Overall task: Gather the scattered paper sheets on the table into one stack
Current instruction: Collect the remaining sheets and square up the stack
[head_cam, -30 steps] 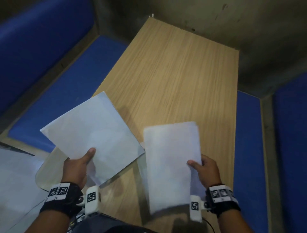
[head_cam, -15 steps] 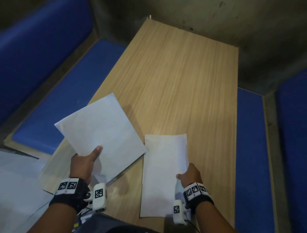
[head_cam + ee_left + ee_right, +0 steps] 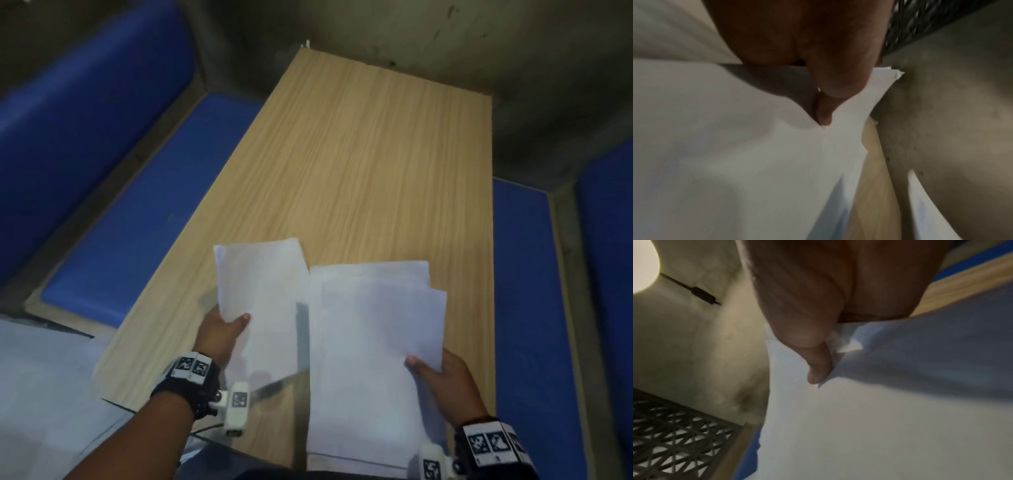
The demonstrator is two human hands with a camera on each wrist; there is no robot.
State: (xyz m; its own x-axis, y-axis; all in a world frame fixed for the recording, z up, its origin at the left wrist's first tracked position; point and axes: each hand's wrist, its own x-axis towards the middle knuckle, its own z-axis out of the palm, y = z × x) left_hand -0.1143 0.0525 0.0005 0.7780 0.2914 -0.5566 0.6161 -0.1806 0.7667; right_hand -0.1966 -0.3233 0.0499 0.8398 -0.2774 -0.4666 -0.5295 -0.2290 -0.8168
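Left hand [image 3: 219, 337] pinches left sheets [image 3: 260, 291] at near left edge, thumb on top, fingers hidden beneath. Right hand [image 3: 445, 377] pinches right sheets [image 3: 373, 342] at right edge, thumb on top; sheets fanned, count unclear. Both bundles side by side over near end of table [image 3: 359, 154]. Near edge of right sheets cut off by frame. Wrist views blurred; thumb [image 3: 824, 112] on paper visible.

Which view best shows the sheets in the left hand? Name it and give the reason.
The head view: the left hand's sheets appear whole, all edges visible, gripped at the near corner by the left hand. The left wrist view shows only the thumb pressing their surface, close and blurred. The right wrist view shows only paper under the right hand.
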